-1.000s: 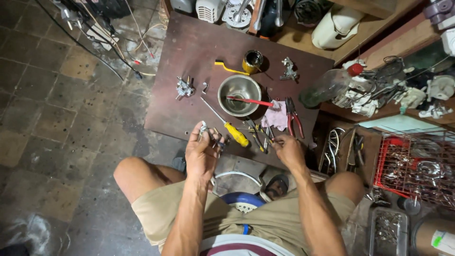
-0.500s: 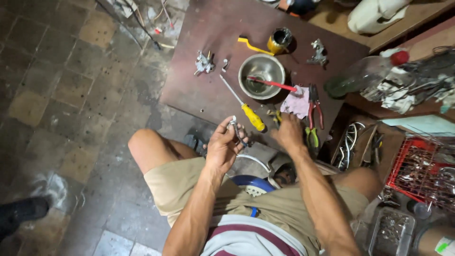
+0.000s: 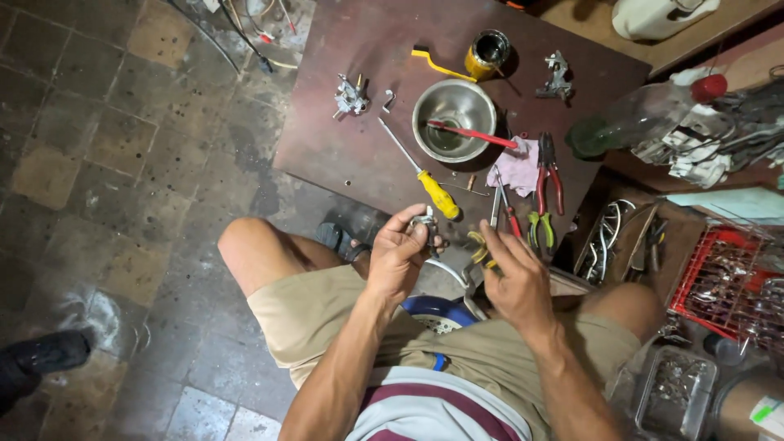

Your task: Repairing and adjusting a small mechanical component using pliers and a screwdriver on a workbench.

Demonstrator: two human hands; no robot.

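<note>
Your left hand pinches a small metal part just off the near edge of the tabletop, raised where you can look it over. Your right hand hangs beside it, fingers loosely spread and holding nothing, near the pliers. The part's shape stays hidden behind your fingers.

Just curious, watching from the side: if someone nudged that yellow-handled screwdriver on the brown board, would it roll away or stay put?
The yellow-handled screwdriver lies flat on the brown board, so tipping is unlikely. Its handle looks rounded, so a sideways nudge would probably roll it a little. The thin metal shaft looks stiff, so it would likely lift as one rigid piece, handle end heavier.
</note>
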